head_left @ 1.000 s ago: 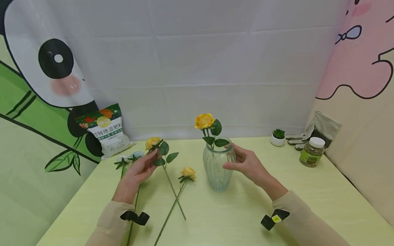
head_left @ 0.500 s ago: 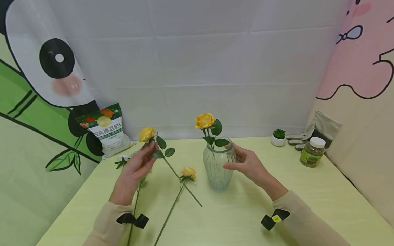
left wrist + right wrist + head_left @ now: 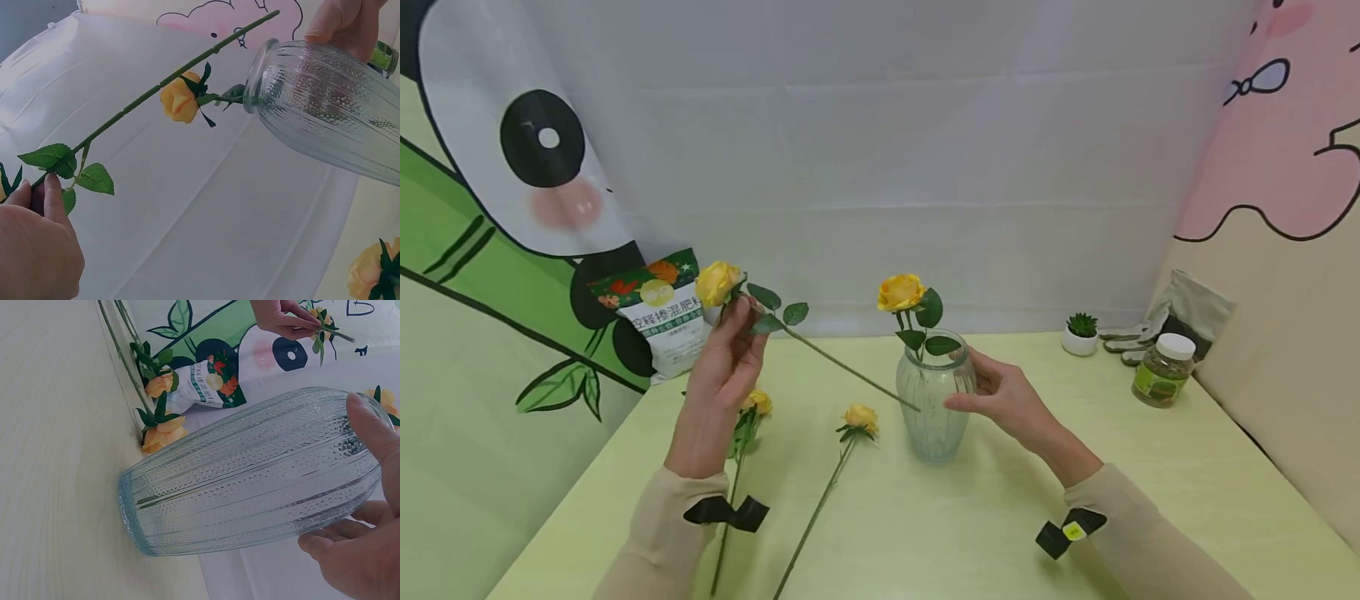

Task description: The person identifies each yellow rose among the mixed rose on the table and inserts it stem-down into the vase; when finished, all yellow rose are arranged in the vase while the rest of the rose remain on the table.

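My left hand (image 3: 721,379) pinches a yellow artificial rose (image 3: 717,284) by the stem, close under its bloom. The held stem (image 3: 150,92) slants toward the vase; its cut end overlaps the glass in the head view but appears apart from it in the left wrist view. With thumb and fingers, my right hand (image 3: 1011,404) grips the clear ribbed glass vase (image 3: 932,425) near its shoulder. Upright on the table, the vase holds another yellow rose (image 3: 901,293). A third yellow rose (image 3: 860,418) lies between the hands.
Beside my left forearm lies another yellow rose (image 3: 758,402). A fertilizer bag (image 3: 670,321) leans at the back left. At the back right are a small potted succulent (image 3: 1080,335), grey gloves (image 3: 1172,317) and a lidded jar (image 3: 1163,372).
My left hand has lifted the rose up and leftward off the table, and its stem has swung up toward the vase. The right hand and vase have stayed put.
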Available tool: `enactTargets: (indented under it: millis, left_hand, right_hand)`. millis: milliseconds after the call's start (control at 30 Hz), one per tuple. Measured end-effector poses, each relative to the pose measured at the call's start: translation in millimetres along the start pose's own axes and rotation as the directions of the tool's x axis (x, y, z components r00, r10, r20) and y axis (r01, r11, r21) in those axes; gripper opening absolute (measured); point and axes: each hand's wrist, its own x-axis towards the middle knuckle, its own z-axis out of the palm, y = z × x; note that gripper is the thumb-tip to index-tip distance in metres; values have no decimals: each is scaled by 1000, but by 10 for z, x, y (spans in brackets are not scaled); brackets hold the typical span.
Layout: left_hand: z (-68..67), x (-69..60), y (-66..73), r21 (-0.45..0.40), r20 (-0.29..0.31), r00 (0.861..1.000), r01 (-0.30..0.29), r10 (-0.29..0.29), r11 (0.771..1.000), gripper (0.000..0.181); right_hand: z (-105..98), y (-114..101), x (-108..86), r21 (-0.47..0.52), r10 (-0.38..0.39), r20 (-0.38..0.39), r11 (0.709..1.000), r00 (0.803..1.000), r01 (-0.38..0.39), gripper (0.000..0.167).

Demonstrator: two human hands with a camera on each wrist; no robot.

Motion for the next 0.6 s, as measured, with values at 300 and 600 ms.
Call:
enactTargets:
  millis: [300, 600]
  left_hand:
    - [202, 121, -39, -13, -10, 994, -107, 107, 994, 12]
    - [379, 225, -136, 144, -74, 976, -193, 205, 971, 7]
  right_hand:
    - [7, 10, 16, 25, -12, 9, 1000, 1000, 12, 88]
    - [-4, 15, 1, 15, -3, -4, 1000, 1000, 3, 88]
